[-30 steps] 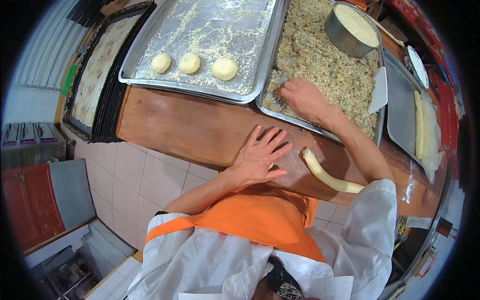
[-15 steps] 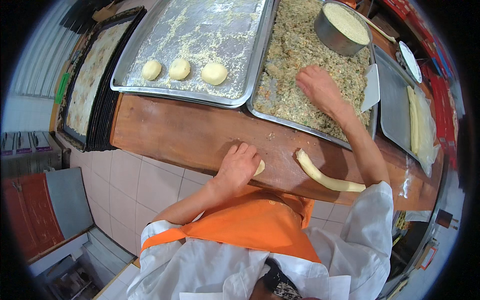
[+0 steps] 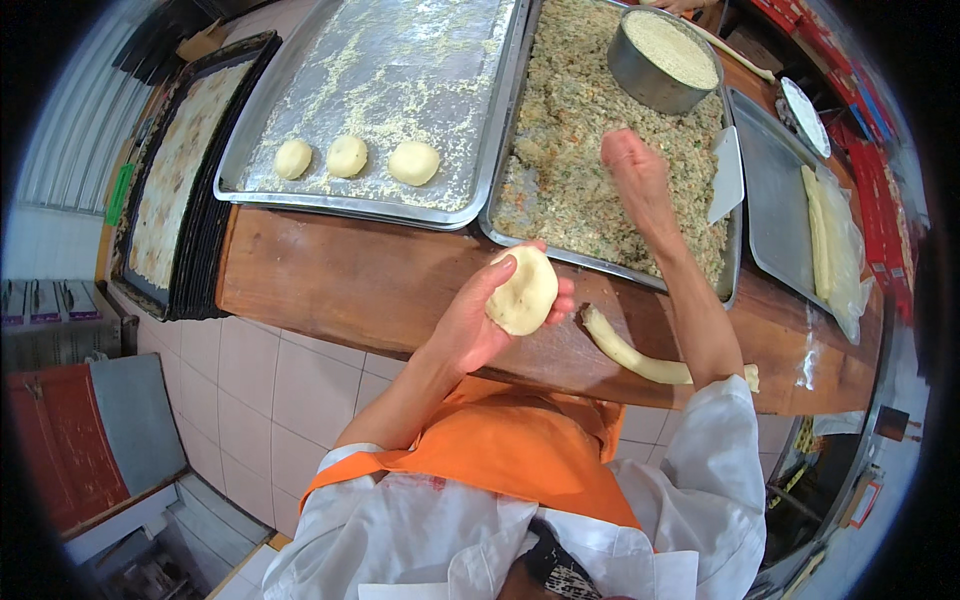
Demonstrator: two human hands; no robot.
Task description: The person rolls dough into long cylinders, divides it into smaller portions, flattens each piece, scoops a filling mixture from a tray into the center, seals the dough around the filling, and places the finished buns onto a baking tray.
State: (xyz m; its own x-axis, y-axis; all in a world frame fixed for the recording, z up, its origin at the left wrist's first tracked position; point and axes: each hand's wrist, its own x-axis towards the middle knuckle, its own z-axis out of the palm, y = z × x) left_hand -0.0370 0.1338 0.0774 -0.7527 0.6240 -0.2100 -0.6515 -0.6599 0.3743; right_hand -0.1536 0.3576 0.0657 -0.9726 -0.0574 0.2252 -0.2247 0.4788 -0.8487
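Observation:
In my left hand point(image 3: 470, 318) rests a flattened round of pale dough point(image 3: 524, 292), tilted up above the wooden table, with the thumb over its edge and the fingers behind it. My right hand point(image 3: 640, 180) is closed over the crumbly, green-and-orange-flecked filling point(image 3: 560, 115) in a metal tray point(image 3: 610, 275). Whatever its curled fingers hold is hidden. A curved rope of dough point(image 3: 640, 362) lies on the table below my right forearm. Three dough balls point(image 3: 413, 163) sit in a row at the near end of the seed-strewn metal tray point(image 3: 330, 205) on the left.
A round tin of pale seeds point(image 3: 660, 65) stands on the filling, and a white scraper point(image 3: 727, 175) leans by the tray's right side. Farther right, another tray point(image 3: 775, 225) bears dough strips under plastic point(image 3: 845, 250). Stacked dark baking trays point(image 3: 200, 240) stand at left. Another person's hand shows at the top.
My left hand has lifted off the table and turned up, showing the dough round. My right hand has curled closed over the filling. The whole view has shifted slightly.

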